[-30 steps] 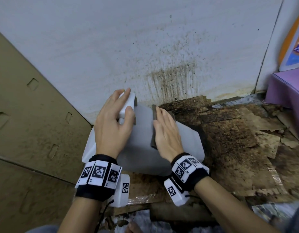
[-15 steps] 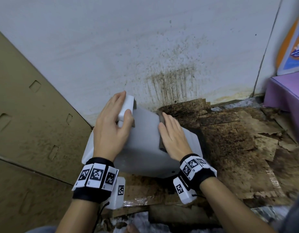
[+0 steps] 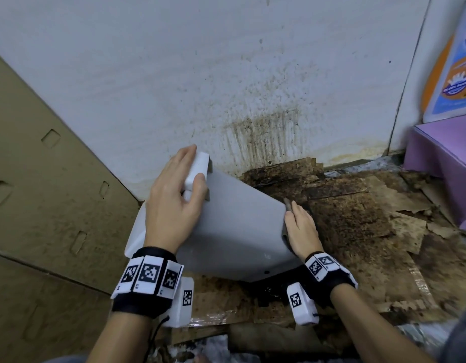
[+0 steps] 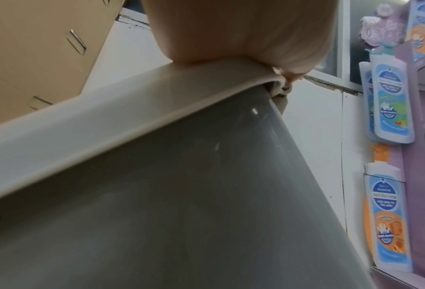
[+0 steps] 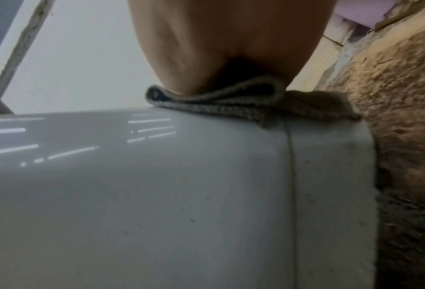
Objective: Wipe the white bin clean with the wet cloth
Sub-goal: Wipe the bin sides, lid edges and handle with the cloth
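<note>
The white bin [image 3: 237, 226] lies tipped over on the floor, its base towards me. My left hand [image 3: 174, 203] grips the bin's white rim piece [image 3: 198, 169] at the top, with fingers and thumb curled round it. My right hand [image 3: 301, 231] lies flat against the bin's right side and presses a dark folded cloth [image 3: 288, 205] there; only a sliver of it shows. In the right wrist view the cloth [image 5: 243, 105] is squeezed between the palm [image 5: 218, 48] and the bin wall [image 5: 157, 195]. The left wrist view shows the bin's rim [image 4: 132, 121] under the palm [image 4: 231, 29].
A stained white wall [image 3: 253, 74] stands right behind the bin. Brown cardboard sheets [image 3: 43, 205] lean at the left. Wet, dirty cardboard [image 3: 357, 218] covers the floor to the right. A purple display stand [image 3: 441, 150] with soap bottles [image 4: 391, 97] is at the far right.
My right hand has slid the cloth from the middle of the bin's upper face over to its right side. The left hand has kept its hold on the rim.
</note>
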The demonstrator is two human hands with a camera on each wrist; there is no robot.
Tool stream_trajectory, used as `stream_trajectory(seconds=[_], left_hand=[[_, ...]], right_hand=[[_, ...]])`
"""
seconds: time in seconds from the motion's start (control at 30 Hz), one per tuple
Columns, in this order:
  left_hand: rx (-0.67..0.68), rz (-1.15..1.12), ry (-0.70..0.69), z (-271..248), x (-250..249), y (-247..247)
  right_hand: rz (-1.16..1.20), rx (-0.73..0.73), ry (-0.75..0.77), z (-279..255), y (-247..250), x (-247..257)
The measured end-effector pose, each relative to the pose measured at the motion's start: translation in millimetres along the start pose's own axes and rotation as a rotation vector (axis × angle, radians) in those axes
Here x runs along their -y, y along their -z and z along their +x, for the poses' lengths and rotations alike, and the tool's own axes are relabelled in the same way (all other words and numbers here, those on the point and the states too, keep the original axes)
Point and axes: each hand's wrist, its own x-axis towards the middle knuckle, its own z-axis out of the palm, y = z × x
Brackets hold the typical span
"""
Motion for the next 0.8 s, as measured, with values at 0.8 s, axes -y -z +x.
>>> stream_trajectory(seconds=[0.8], left_hand=[[0.232,-0.282,0.199,8,5,13]], right_hand=[[0.680,-0.080,0.289,-42,13,159]])
